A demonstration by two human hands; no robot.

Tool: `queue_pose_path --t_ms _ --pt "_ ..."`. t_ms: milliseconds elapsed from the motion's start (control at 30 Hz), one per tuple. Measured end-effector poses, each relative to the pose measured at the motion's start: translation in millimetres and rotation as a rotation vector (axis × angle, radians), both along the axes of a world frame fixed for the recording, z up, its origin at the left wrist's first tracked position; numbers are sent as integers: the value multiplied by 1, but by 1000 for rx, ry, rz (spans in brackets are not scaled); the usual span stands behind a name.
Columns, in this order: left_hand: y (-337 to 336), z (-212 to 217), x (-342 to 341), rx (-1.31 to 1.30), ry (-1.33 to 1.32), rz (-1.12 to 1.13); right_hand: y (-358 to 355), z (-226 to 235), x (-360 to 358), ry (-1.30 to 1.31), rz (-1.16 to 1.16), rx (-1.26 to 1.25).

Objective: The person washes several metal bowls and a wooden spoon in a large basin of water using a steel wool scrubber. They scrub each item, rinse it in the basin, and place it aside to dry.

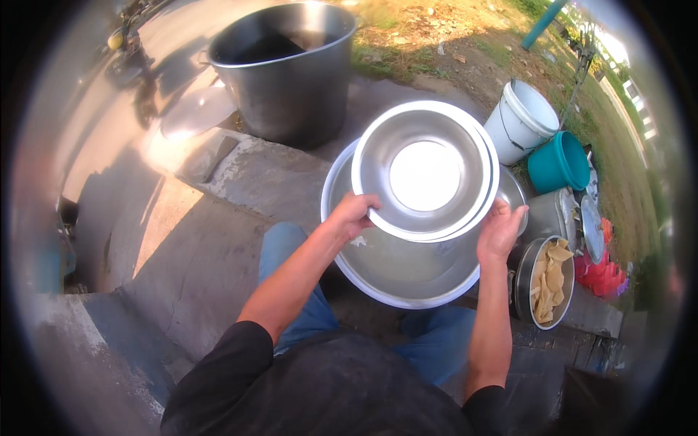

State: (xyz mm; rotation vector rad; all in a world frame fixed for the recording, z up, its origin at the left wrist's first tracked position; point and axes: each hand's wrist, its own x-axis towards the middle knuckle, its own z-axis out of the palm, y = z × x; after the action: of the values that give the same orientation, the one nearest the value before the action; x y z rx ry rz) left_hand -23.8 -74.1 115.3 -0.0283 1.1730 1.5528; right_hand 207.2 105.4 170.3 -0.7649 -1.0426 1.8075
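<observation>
The steel bowl [425, 174] sits level between both grips — left hand [354, 214] and right hand [500, 232] clamped on opposite rims — directly above the wide basin [407, 272].

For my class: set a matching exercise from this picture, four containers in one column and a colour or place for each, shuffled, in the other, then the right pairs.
Things
1. steel bowl
2. large dark pot
3. bucket lying on its side
4. upright bucket

Descriptions
A. teal
B. white
C. held at its rim by the left hand and the right hand
D. standing on the concrete at the top of the picture

Pairs: 1-C, 2-D, 3-A, 4-B
</observation>
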Motion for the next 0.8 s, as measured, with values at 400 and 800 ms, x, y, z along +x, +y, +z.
queue_pose_path --t_ms 400,800 --pt "-179 -19 -156 -50 112 628 -44 -56 37 -551 -5 -18" --pt "-243 -184 -307 -249 -120 820 102 -119 124 -339 -557 -453"
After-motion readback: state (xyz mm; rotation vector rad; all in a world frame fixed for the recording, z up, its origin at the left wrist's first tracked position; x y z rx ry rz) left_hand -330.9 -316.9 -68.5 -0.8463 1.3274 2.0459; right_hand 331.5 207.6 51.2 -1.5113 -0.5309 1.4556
